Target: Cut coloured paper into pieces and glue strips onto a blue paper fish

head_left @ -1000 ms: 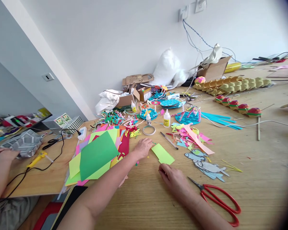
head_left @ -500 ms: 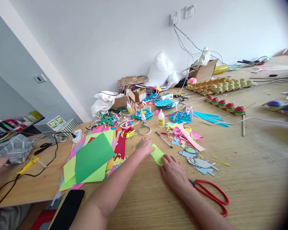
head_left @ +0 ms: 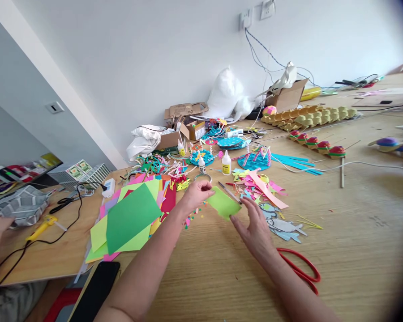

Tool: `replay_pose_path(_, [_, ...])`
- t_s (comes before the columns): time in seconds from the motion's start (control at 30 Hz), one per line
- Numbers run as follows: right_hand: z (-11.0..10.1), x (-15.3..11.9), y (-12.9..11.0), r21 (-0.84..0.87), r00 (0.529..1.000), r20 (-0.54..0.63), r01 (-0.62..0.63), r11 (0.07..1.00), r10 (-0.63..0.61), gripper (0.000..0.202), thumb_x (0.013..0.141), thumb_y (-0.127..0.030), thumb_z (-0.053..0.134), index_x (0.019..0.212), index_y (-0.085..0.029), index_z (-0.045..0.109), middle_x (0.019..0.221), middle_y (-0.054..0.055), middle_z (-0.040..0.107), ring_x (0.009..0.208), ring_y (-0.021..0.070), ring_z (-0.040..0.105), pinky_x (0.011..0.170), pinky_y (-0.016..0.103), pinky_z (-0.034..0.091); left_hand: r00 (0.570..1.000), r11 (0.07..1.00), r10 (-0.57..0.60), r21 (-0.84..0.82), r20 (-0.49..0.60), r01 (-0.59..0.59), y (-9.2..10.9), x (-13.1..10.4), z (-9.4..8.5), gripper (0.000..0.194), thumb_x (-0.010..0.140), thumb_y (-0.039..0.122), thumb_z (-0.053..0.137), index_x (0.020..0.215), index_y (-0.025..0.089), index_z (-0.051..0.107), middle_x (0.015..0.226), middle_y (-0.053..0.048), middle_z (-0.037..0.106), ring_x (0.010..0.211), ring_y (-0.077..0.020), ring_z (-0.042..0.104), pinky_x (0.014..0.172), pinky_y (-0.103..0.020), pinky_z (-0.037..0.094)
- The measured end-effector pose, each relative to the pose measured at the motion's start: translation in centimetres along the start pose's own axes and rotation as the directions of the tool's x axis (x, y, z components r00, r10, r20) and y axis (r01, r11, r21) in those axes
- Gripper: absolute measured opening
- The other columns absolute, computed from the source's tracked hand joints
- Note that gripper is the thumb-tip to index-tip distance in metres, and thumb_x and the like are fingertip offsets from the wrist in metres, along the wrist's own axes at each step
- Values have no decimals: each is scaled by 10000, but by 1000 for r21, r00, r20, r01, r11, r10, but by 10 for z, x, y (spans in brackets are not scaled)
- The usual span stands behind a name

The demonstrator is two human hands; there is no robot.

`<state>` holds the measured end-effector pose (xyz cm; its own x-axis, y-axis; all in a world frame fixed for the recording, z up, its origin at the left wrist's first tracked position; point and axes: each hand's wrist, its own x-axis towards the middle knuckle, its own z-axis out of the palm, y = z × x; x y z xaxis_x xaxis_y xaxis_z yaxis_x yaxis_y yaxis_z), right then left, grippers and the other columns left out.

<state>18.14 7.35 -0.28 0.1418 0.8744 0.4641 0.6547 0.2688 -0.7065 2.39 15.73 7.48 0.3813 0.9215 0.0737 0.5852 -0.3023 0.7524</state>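
Left of the two hands has the thin, smooth slip of lime-green paper (head_left: 224, 203) pinched at one end, thumb against fingers, while the right one (head_left: 253, 223) is half open with thumb and fingers spread around the other end, can't tell if it's really gripping. The slip's over the middle of the wood-grain desk (head_left: 352, 250), right by a slim pen (head_left: 230, 193). Nearby there's flat, pointy-tailed paper fish (head_left: 284, 224), crinkly scraps (head_left: 260, 187) and scissors with loopy red handles (head_left: 307, 258).
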Motion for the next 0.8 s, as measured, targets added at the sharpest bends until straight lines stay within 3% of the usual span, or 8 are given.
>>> replay_pose_path(0.07, [-3, 3, 2, 250, 996, 61, -81, 965, 68, 522, 740, -378, 516, 1199, -176, 367, 1199, 131, 472, 1064, 239, 461, 786, 365, 435, 999, 996, 24, -79, -39, -27, 11, -18, -7, 103, 700, 242, 515, 684, 141, 531, 611, 43, 492, 577, -74, 457, 553, -177, 364])
replay_pose_path(0.13, [-7, 3, 0, 412, 965, 235, -207, 887, 116, 416, 735, -391, 519, 1087, -177, 459, 982, 83, 596, 845, 200, 565, 654, 299, 465, 997, 974, 32, -222, -75, -47, 15, -38, -8, 119, 686, 252, 548, 647, 142, 527, 567, 48, 467, 534, -71, 428, 516, -178, 340])
replay_pose_path(0.23, [-14, -1, -7, 381, 905, 412, -279, 881, 109, 222, 746, -391, 489, 778, -182, 558, 604, -6, 576, 563, 146, 534, 508, 242, 411, 991, 975, 11, -219, -136, -41, 6, -71, -2, 130, 696, 240, 553, 613, 143, 536, 567, 40, 460, 551, -79, 421, 522, -185, 328])
replay_pose_path(0.37, [-22, -12, -15, 113, 879, 477, -49, 992, -11, 193, 775, -305, 440, 691, -207, 584, 619, -1, 594, 588, 145, 535, 549, 235, 389, 997, 997, -10, -73, -74, 5, -21, -109, 11, 76, 715, 191, 537, 662, 151, 573, 642, 17, 517, 636, -107, 474, 593, -202, 352])
replay_pose_path(0.5, [-19, -21, -14, -44, 747, 659, 158, 986, -90, 215, 769, -201, 402, 658, -209, 587, 674, 21, 615, 629, 148, 560, 550, 222, 376, 998, 979, -42, 204, 48, 31, -36, -132, 25, 122, 709, 112, 504, 616, 162, 566, 672, -2, 552, 692, -131, 504, 614, -219, 346])
replay_pose_path(0.57, [-15, -24, -12, -73, 722, 686, 190, 979, -89, 228, 783, -198, 385, 687, -211, 591, 705, 26, 616, 665, 153, 564, 572, 226, 379, 997, 965, -70, 258, 44, 56, -36, -137, 31, 118, 720, 109, 488, 660, 171, 569, 706, -4, 566, 711, -134, 511, 619, -221, 347])
replay_pose_path(0.8, [-11, -25, -10, -1, 712, 686, 202, 979, -147, 231, 795, -188, 369, 762, -207, 596, 803, 42, 597, 744, 160, 555, 640, 243, 395, 998, 951, -34, 309, 49, 17, -36, -143, 35, 157, 758, 125, 475, 628, 176, 545, 681, -3, 553, 671, -127, 501, 591, -219, 340])
